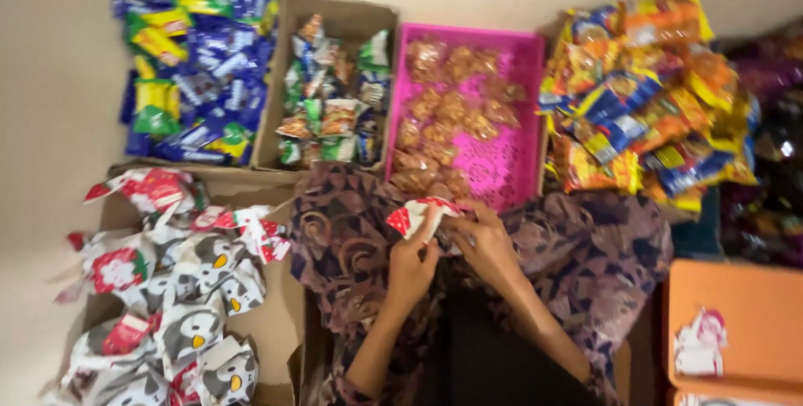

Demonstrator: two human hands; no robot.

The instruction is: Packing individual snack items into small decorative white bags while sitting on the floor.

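Red-and-white printed paper, a small gift bag (416, 217) with a penguin pattern, sits at the centre of the view, pinched between both hands over the patterned purple cloth (351, 239) on the person's lap. The left hand (411, 265) grips its lower edge from six o'clock, and the right hand (485, 243) closes on its top from three o'clock; whether anything is inside cannot be told. At eight o'clock a cardboard box (272, 331) already holds a heap of similar penguin bags (180, 289), so much of the packing looks done. Plenty seems left: the pink plastic tray (519, 122) of clear-wrapped brown snacks at twelve o'clock is still half full.
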